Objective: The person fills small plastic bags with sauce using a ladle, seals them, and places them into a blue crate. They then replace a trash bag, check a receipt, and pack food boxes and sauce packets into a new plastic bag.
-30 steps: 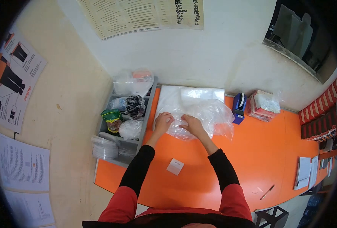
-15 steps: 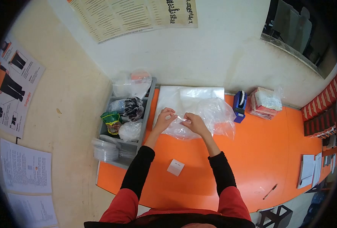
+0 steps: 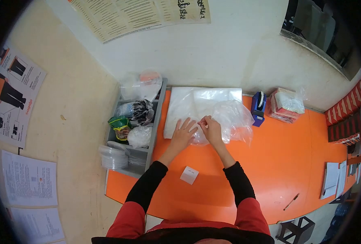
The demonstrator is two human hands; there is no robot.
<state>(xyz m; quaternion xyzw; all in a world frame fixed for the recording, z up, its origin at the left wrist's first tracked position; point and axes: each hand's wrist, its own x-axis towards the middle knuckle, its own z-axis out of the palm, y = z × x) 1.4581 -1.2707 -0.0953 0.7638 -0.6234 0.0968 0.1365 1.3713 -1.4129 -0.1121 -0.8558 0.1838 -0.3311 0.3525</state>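
Observation:
My left hand [image 3: 183, 135] lies with its fingers spread on the near left part of a stack of whitish plastic sheets or bags [image 3: 181, 101]. Close beside it, my right hand [image 3: 212, 129] has its thumb and fingertips pinched together; what they hold, if anything, is too small to make out. Under and to the right of the right hand spreads a crumpled clear plastic bag [image 3: 234, 118], lying partly over the stack. A small white card [image 3: 189, 175] rests on the orange table nearer my body.
On the left stands a grey divided tray [image 3: 157, 122] with packets and clear plastic lids [image 3: 114, 157]. A blue tape dispenser [image 3: 258, 109] and a wrapped box [image 3: 286, 106] sit at the back right. A pen [image 3: 291, 202] and papers [image 3: 331, 179] lie on the right of the orange table [image 3: 270, 162].
My left hand has gone from curled fingers to spread flat on the plastic. My right hand remains pinched, now turned with its fingertips higher. The view has shifted slightly.

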